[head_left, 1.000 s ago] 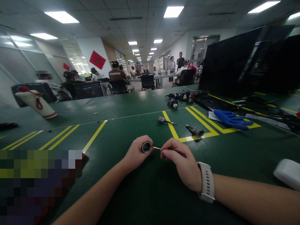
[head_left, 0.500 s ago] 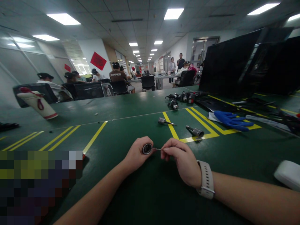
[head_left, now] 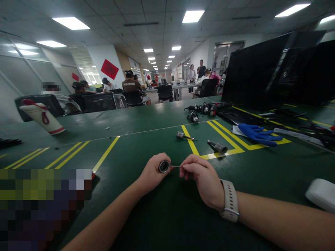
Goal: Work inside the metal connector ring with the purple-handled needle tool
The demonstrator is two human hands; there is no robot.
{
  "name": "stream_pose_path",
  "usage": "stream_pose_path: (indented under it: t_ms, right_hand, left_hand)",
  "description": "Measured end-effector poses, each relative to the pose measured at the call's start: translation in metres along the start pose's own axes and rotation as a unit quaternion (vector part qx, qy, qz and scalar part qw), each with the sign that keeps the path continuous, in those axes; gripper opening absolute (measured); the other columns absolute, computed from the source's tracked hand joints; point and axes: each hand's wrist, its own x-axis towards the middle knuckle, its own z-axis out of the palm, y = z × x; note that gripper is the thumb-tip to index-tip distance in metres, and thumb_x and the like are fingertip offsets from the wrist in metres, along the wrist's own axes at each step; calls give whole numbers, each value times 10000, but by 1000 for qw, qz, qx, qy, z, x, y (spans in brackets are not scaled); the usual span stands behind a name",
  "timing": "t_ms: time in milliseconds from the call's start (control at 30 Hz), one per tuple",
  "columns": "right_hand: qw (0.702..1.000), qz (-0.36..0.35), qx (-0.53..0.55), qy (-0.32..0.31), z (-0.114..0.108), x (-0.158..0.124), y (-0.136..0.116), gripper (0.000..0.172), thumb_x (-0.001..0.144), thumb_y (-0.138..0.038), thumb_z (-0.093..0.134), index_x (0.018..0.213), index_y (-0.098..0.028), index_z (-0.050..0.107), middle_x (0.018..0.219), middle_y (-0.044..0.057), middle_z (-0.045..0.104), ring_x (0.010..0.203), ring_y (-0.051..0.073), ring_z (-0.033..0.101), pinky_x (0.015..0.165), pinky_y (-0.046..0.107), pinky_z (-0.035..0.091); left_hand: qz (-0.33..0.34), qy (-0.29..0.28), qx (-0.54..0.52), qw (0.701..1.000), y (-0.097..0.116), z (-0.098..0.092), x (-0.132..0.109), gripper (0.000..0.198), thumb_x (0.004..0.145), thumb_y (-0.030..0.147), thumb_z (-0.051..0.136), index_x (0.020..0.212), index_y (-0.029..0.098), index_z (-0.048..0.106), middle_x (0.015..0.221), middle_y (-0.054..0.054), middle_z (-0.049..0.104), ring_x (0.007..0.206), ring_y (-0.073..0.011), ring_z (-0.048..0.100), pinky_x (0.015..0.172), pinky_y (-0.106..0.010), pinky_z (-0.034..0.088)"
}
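My left hand (head_left: 154,172) is closed around a hollow round metal socket (head_left: 164,166), its open end facing me. From the side of the socket a thin metal rod (head_left: 175,166) reaches across to my right hand (head_left: 200,177), whose thumb and fingers pinch its other end. Whether the rod enters the socket is hidden by my left fingers. Beyond my hands, two metal pieces with narrow shanks lie on the green table: a smaller one (head_left: 181,135) pointing right and a larger one (head_left: 221,148) pointing away to the left.
Several dark tools (head_left: 194,117) with metal chucks lie farther back. At the right are a blue glove (head_left: 258,134), black monitors (head_left: 256,73) and a white rounded object (head_left: 320,193). A cream cup-like container (head_left: 43,116) stands tilted in view at left. People sit at far desks.
Both hands keep nearly the same pose, with the rod still between them. The view has shifted very slightly.
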Motion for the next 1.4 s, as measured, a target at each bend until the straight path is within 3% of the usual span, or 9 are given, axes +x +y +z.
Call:
stream_pose_path:
  t_ms: [200, 367, 500, 633, 867, 1133, 1400]
  right_hand:
    - [1000, -2, 4, 2, 0, -1, -1, 87, 697, -155, 517, 641, -180, 578, 579, -4, 582, 579, 143, 503, 574, 290, 371]
    - [995, -55, -79, 0, -2, -4, 0, 120, 716, -133, 513, 629, -182, 581, 589, -14, 573, 586, 140, 492, 573, 286, 371]
    - [997, -40, -65, -7, -1, -4, 1, 121, 709, -129, 514, 620, -179, 580, 582, -11, 577, 581, 141, 494, 568, 286, 370]
    - [1000, -7, -15, 4, 1, -2, 1, 104, 700, -135, 508, 631, -179, 572, 571, -8, 579, 574, 143, 502, 566, 285, 368]
    - [1000, -9, 5, -4, -1, -2, 3, 95, 717, -147, 513, 652, -183, 572, 608, 0, 590, 601, 148, 514, 585, 291, 381]
    - [995, -50, -88, -14, -1, -6, 0, 126, 742, -139, 510, 651, -186, 584, 625, -12, 579, 615, 143, 498, 594, 292, 379]
    - [1000, -15, -7, -9, -1, -2, 3, 106, 715, -139, 507, 661, -184, 587, 611, -5, 593, 608, 149, 511, 592, 294, 377]
  left_hand:
    - [-5, 0, -5, 1000, 0, 0, 1, 149, 759, 243, 567, 657, 180, 479, 655, 25, 506, 619, -133, 486, 576, -243, 376]
    - [-4, 12, 55, 998, 5, 0, 1, 114, 752, 217, 557, 660, 178, 503, 661, 14, 538, 646, -155, 513, 617, -272, 371]
    - [12, 6, 81, 997, 5, 0, 1, 107, 763, 211, 554, 669, 179, 514, 682, 11, 562, 674, -160, 532, 659, -288, 370]
    - [11, 4, 62, 998, 4, -1, 0, 123, 772, 227, 557, 672, 180, 503, 687, 10, 551, 667, -154, 518, 634, -272, 378]
    - [-9, 14, 4, 1000, 2, -1, 1, 129, 746, 213, 571, 652, 174, 493, 660, 19, 524, 623, -136, 493, 569, -241, 376]
    - [-7, 26, 77, 997, 5, 0, 1, 123, 763, 227, 566, 658, 179, 524, 666, 14, 554, 643, -157, 518, 634, -284, 374]
    - [-15, 25, -4, 1000, 6, -1, 1, 135, 749, 220, 564, 641, 174, 498, 631, 23, 509, 610, -134, 482, 564, -242, 373]
